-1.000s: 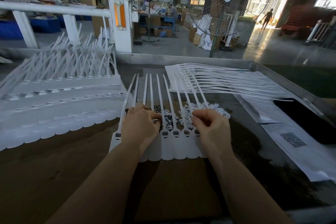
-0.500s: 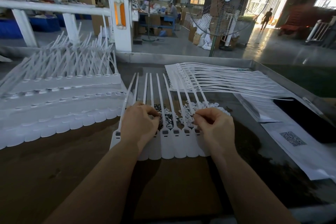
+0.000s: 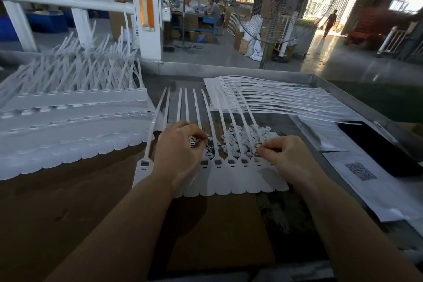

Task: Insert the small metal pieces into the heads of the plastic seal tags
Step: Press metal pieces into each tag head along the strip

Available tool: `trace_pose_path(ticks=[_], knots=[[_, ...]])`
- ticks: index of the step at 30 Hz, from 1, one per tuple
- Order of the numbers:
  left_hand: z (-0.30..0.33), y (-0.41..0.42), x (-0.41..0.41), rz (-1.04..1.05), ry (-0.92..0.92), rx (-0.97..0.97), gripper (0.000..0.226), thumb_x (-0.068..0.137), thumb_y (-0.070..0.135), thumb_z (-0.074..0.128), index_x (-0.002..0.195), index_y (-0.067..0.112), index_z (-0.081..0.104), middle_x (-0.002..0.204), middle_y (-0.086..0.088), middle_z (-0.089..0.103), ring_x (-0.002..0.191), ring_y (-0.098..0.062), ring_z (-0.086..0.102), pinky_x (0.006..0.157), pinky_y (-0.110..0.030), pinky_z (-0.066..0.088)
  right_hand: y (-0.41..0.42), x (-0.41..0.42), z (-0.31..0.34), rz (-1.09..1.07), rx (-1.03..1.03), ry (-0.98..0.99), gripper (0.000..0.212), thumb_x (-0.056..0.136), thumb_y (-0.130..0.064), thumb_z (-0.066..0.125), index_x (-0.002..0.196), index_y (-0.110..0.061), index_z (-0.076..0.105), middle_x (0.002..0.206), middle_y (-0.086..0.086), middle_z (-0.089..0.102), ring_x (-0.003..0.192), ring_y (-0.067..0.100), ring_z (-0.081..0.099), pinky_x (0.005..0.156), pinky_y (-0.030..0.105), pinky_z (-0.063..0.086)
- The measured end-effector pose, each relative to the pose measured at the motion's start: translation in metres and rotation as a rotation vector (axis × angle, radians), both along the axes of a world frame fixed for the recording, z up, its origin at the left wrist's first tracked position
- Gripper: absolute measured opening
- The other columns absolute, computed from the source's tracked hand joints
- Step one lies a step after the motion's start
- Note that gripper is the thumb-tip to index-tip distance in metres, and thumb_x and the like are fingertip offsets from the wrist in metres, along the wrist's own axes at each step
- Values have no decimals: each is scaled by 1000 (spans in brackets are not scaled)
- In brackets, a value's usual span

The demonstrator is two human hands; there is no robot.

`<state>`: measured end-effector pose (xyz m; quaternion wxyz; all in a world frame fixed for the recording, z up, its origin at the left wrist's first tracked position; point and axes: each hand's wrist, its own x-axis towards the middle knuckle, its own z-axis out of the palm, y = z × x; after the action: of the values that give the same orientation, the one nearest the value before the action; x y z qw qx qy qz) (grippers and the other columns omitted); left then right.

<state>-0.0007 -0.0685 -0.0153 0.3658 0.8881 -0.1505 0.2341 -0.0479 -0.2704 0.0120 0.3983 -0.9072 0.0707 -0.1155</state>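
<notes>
Change noted: right hand (image 3: 287,155) shifted slightly down toward rightmost head of seal tag strip (image 3: 229,181); left hand (image 3: 183,151) kept at near edge of metal pieces pile (image 3: 238,142).

Judged: next insert being seated at right end, next piece being picked by left.

Grip, right: fingertips pinched closed, apparently on small piece, too small to confirm. Grip, left: fingers curled, metal piece pinched at tips.

Strip laid flat on tabletop (image 3: 68,190), heads toward person, tails over pile.
</notes>
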Motion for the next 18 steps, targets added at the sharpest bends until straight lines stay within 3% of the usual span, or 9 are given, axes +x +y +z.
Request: trace_pose_path(ticks=[8,13,18], knots=[[-1,-2,0,-60,4,2,7,83,19,67,89,19,70,79,23,42,81,-7,44,67,-12,33,-6,1,-2,8,-65,80,17,89,-15,60,96,-5,72,82,-6,59,68,-5,50,53,7,33],[-2,-1,1,-80,11,8,9,84,18,66,91,16,71,85,15,47,81,-7,45,72,-17,36,-5,4,-2,22,-111,112,17,89,-16,61,96,-8,73,80,-6,59,66,-5,50,45,4,35],[-3,0,1,-103,9,12,9,84,17,66,92,16,71,86,14,49,84,-8,48,74,-18,38,-4,4,-4,15,-110,118,12,86,-17,65,90,-11,74,78,-7,61,68,-6,51,51,6,33]])
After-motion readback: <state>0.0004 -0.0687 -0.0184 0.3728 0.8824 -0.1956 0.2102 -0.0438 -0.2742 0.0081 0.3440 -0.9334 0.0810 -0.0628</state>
